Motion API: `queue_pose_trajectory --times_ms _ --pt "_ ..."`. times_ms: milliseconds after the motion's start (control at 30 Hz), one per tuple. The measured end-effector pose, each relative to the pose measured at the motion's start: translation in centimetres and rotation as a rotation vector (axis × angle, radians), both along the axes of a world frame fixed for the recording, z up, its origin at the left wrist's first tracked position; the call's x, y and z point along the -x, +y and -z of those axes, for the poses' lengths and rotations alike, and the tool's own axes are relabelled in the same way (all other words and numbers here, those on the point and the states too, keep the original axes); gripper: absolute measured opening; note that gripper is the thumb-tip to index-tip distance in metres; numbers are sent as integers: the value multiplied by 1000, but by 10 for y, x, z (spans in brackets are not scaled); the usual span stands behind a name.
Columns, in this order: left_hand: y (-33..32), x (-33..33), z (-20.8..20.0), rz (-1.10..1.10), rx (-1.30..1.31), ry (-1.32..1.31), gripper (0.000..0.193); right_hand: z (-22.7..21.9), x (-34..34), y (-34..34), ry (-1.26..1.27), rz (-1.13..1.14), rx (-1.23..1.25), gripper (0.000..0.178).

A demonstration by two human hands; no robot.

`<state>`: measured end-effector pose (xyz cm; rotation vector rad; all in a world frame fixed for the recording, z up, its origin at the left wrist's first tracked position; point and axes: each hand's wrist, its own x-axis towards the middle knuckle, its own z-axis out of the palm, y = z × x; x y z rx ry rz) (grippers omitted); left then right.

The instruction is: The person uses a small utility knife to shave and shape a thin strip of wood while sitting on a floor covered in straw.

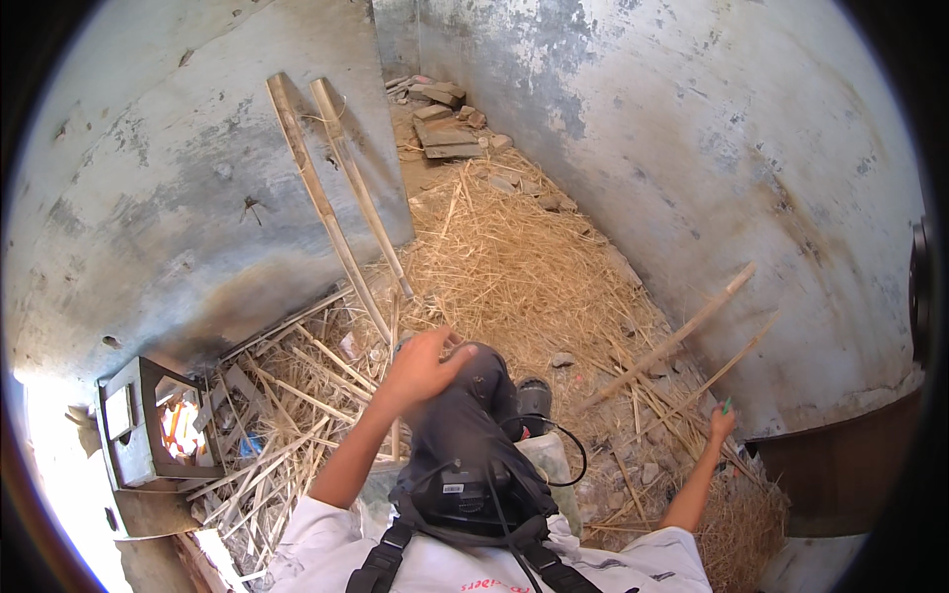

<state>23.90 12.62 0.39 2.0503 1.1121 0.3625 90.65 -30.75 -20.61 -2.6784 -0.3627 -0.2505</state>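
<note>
My left hand (427,364) lies over my bent knee in dark trousers (460,395), its thumb apart from the fingers and nothing visible in it. Out to the right, my right arm is stretched low toward the wall. My right hand (724,423) is closed around a small green object (727,406); only its tip shows above the fingers, so its kind is unclear. Close to that hand, a thin stick (736,348) and a thicker pole (682,341) slant up from the littered floor toward the right wall.
Two long split poles (321,193) lean on the left wall. Loose straw (524,257) spreads across the floor ahead, with bricks and slabs (445,138) behind it. Broken sticks (287,425) lie at left beside a dark-framed box (148,425). A black cable (583,455) loops near my shoe (535,397).
</note>
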Motion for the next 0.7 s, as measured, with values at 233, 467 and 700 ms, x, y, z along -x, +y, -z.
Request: queue_pose_trajectory --times_ms 233,467,700 --pt "145 50 68 -329 -259 102 74 92 165 -38 264 -21 210 45" --pt "288 106 78 -850 -622 71 78 129 256 -36 469 -110 232 34" --pt "360 41 34 -574 -225 -29 92 125 288 -59 432 -185 125 35"
